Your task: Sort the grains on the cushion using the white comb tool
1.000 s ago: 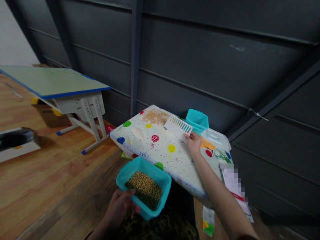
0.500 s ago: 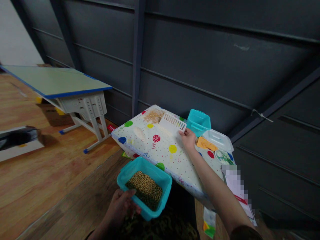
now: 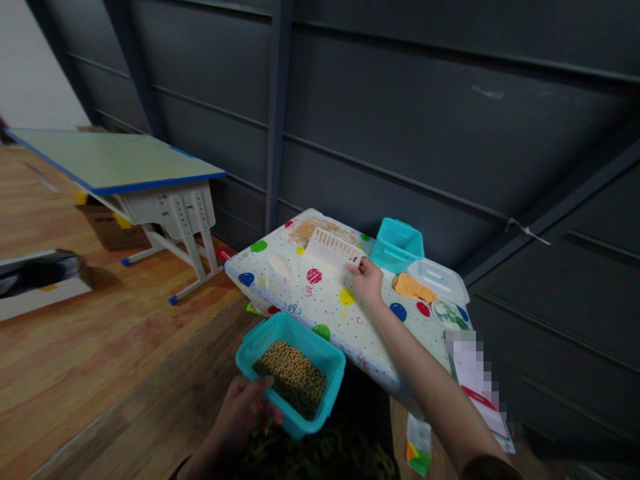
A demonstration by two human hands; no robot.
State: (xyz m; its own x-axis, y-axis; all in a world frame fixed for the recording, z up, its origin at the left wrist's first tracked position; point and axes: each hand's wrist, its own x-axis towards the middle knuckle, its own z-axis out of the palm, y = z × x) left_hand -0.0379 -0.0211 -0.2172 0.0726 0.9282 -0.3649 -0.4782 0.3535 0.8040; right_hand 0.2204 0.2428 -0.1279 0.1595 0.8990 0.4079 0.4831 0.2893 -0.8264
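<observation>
My left hand (image 3: 246, 405) grips the near left rim of a teal plastic tub (image 3: 327, 370), which I hold low in front of the table's near edge. Inside the tub lie round tan beans (image 3: 293, 367), with darker green ones along the near side. My right hand (image 3: 367, 277) pinches the right end of a white slotted plastic basket (image 3: 327, 255) on the table. Just behind that basket is a spread of loose tan beans and grains (image 3: 306, 231). A small pale heap (image 3: 280, 265) sits to its left on the tablecloth.
The table has a white cloth (image 3: 325, 313) with coloured dots. At its right stand another teal tub (image 3: 397, 243), a clear lid (image 3: 445, 281), an orange cloth (image 3: 414, 287) and a clear bag with green print (image 3: 449, 315). A dark panelled wall rises behind. A green-topped desk (image 3: 115, 160) stands left.
My right hand has shifted the white basket a little to the left, nearer the loose beans. The tub in my left hand has stayed nearly in place.
</observation>
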